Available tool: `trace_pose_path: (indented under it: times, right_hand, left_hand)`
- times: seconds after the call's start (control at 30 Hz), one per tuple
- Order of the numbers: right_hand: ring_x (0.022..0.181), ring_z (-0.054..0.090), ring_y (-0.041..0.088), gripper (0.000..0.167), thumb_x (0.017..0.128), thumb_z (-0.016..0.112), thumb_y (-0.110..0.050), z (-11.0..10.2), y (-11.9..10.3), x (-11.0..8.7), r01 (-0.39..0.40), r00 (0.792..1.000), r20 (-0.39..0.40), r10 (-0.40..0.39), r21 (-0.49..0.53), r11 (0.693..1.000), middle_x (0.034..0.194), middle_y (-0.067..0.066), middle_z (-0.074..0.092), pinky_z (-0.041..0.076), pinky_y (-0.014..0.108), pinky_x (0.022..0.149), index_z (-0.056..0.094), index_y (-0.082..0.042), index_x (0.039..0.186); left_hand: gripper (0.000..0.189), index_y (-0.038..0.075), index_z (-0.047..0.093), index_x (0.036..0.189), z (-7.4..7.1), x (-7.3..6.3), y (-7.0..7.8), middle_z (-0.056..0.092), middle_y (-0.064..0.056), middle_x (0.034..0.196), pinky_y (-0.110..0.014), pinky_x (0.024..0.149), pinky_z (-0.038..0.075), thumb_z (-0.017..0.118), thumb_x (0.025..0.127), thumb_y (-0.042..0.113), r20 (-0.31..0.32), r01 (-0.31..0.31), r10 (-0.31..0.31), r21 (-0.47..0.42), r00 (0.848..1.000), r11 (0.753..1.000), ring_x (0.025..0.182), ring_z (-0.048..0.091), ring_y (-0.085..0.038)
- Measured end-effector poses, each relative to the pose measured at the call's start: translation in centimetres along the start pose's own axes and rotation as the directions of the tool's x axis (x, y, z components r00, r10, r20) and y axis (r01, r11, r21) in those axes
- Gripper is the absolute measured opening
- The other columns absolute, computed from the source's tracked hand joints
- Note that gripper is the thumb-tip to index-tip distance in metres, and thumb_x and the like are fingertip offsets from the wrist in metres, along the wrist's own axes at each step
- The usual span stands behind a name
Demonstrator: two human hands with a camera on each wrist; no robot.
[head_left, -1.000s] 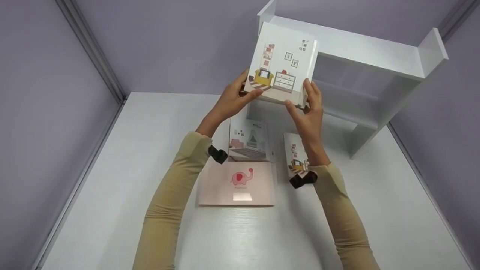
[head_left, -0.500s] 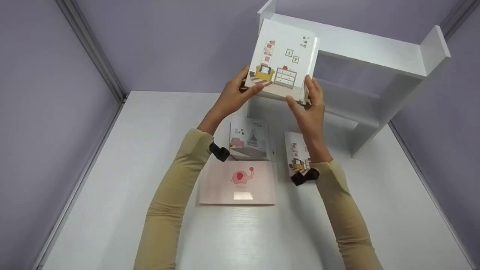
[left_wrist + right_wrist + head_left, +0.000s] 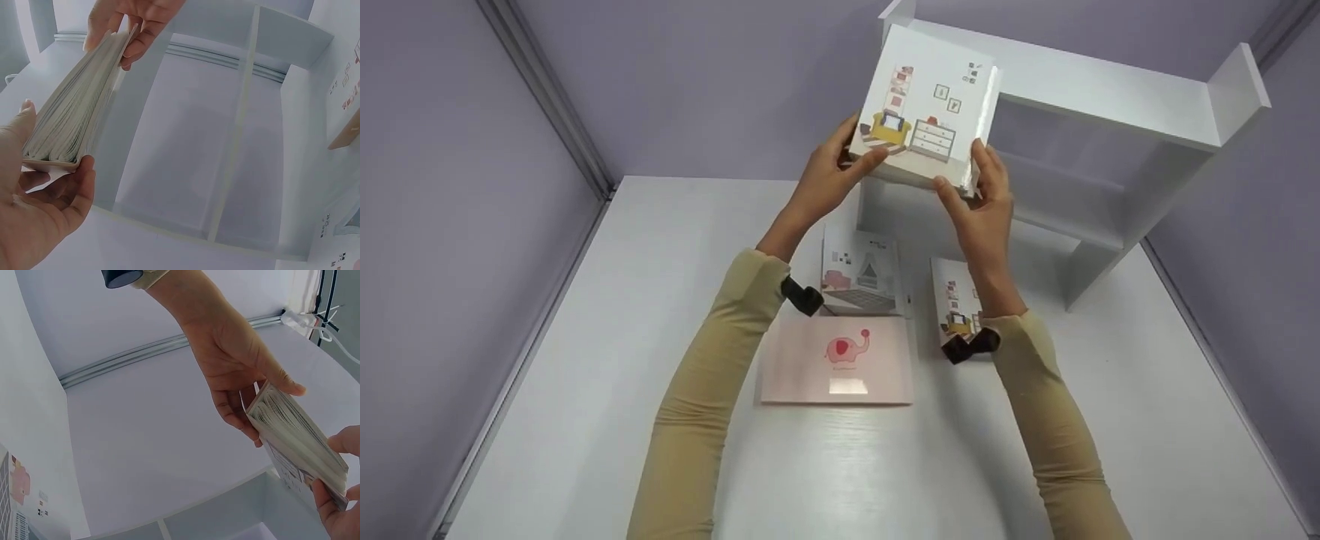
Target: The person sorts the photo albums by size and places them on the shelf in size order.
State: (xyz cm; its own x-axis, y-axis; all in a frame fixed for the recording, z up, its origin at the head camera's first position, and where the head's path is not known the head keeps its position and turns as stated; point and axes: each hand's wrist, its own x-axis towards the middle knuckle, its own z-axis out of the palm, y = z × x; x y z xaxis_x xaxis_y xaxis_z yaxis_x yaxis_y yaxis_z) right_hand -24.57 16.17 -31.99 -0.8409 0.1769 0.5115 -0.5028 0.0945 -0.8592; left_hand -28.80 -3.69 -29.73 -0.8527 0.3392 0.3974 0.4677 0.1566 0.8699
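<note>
Both hands hold up a thick hardcover book (image 3: 926,105) in front of the white shelf unit. Its white cover shows a yellow armchair and a chest of drawers. My left hand (image 3: 829,180) grips the lower left corner, thumb on the cover. At the lower right, my right hand (image 3: 988,217) holds it with thumb and fingers curled at the edge. In the left wrist view, the page edges (image 3: 79,107) show between the two covers, with the left hand (image 3: 48,208) around the lower end. The right wrist view shows the right hand (image 3: 233,363) gripping the other end.
A white shelf unit (image 3: 1099,71) with raised side panels stands at the upper right. On the white table (image 3: 825,465) lie a pink elephant book (image 3: 802,375), a tent-pictured book (image 3: 859,277) and another armchair-pictured book (image 3: 956,300), partly behind the right wrist.
The book and both hands have risen slightly in the head view. The whole scene has also shifted up a little. Both hands keep their grip.
</note>
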Motion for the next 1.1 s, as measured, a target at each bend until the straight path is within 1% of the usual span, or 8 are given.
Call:
trace_pose_path:
  times: [0.23, 0.3, 0.37, 0.53, 0.7, 0.83, 0.93, 1.1]
  right_hand:
    - [0.117, 0.051, 0.032, 0.062, 0.084, 0.063, 0.000, 0.1, -0.3, 0.1, 0.002, 1.000, -0.003, -0.002, 0.012, 1.000, 0.146, 0.023, 0.023, 0.049, 0.024, 0.086, 0.035, 0.008, 0.138]
    - [0.118, 0.050, 0.032, 0.061, 0.084, 0.063, -0.001, 0.0, -0.3, 0.1, -0.006, 1.000, -0.002, 0.006, 0.002, 1.000, 0.147, 0.023, 0.023, 0.049, 0.024, 0.086, 0.035, 0.007, 0.138]
    - [0.119, 0.049, 0.033, 0.061, 0.084, 0.063, -0.002, 0.0, -0.3, 0.2, -0.012, 1.000, 0.000, 0.012, -0.005, 1.000, 0.147, 0.023, 0.023, 0.048, 0.024, 0.086, 0.035, 0.007, 0.138]
    - [0.122, 0.048, 0.031, 0.061, 0.085, 0.064, -0.003, -0.3, 0.9, 0.8, -0.012, 1.000, 0.005, 0.012, 0.015, 1.000, 0.148, 0.020, 0.024, 0.048, 0.025, 0.087, 0.036, 0.003, 0.139]
    - [0.124, 0.048, 0.028, 0.060, 0.085, 0.065, -0.008, -0.5, 2.0, 1.4, -0.007, 1.000, -0.002, 0.007, 0.014, 1.000, 0.149, 0.018, 0.024, 0.048, 0.025, 0.088, 0.039, 0.000, 0.138]
    - [0.123, 0.048, 0.029, 0.059, 0.085, 0.065, -0.008, -0.5, 2.0, 1.4, 0.009, 1.000, 0.004, -0.009, 0.015, 1.000, 0.149, 0.018, 0.024, 0.048, 0.024, 0.086, 0.040, 0.000, 0.138]
    - [0.124, 0.047, 0.030, 0.059, 0.085, 0.065, -0.006, -0.4, 1.8, 1.4, 0.017, 1.000, 0.010, -0.017, 0.023, 1.000, 0.149, 0.019, 0.023, 0.048, 0.022, 0.085, 0.039, 0.001, 0.138]
    - [0.126, 0.044, 0.029, 0.062, 0.084, 0.065, -0.002, -0.6, 1.9, 1.4, 0.013, 0.999, 0.037, -0.016, 0.062, 0.998, 0.150, 0.019, 0.021, 0.044, 0.028, 0.095, 0.037, 0.002, 0.139]
  left_hand:
    - [0.063, 0.012, 0.026, 0.147, 0.1, 1.6, -3.0, 0.054, -0.005, 0.125, -0.024, 0.076, 0.045, 0.057, 0.093, 0.022, -0.046, -0.019, 0.017, -0.041, 0.999, 0.999, 0.092, 0.055, -0.014]
    - [0.063, 0.012, 0.027, 0.146, 0.2, 1.7, -3.3, 0.054, -0.002, 0.124, -0.024, 0.072, 0.044, 0.057, 0.093, 0.024, -0.058, -0.032, 0.029, -0.045, 0.998, 0.998, 0.087, 0.053, -0.013]
    - [0.061, 0.011, 0.029, 0.146, 0.2, 1.8, -3.3, 0.056, -0.002, 0.118, -0.023, 0.068, 0.041, 0.057, 0.093, 0.025, -0.073, -0.042, 0.038, -0.053, 0.997, 0.998, 0.081, 0.050, -0.012]
    - [0.058, 0.010, 0.033, 0.144, 0.2, 2.0, -3.1, 0.057, -0.002, 0.107, -0.023, 0.064, 0.037, 0.056, 0.093, 0.024, -0.108, -0.055, 0.045, -0.091, 0.993, 0.994, 0.074, 0.043, -0.011]
    - [0.056, 0.009, 0.032, 0.144, 0.2, 2.0, -2.9, 0.057, -0.004, 0.114, -0.022, 0.069, 0.042, 0.055, 0.094, 0.019, -0.110, -0.048, 0.033, -0.135, 0.993, 0.990, 0.080, 0.048, -0.010]
    - [0.055, 0.005, 0.031, 0.144, 0.0, 1.4, -1.3, 0.057, -0.009, 0.115, -0.023, 0.077, 0.046, 0.054, 0.094, 0.013, -0.104, -0.025, 0.007, -0.171, 0.995, 0.985, 0.085, 0.051, -0.011]
    - [0.056, 0.002, 0.030, 0.144, -0.1, 0.9, -0.1, 0.058, -0.012, 0.116, -0.023, 0.081, 0.046, 0.054, 0.093, 0.009, -0.098, -0.017, -0.002, -0.201, 0.995, 0.979, 0.089, 0.053, -0.012]
    - [0.063, 0.001, 0.028, 0.144, -0.2, 0.9, -0.2, 0.059, -0.014, 0.116, -0.022, 0.078, 0.044, 0.059, 0.090, 0.008, -0.089, -0.028, 0.010, -0.200, 0.996, 0.979, 0.088, 0.053, -0.012]
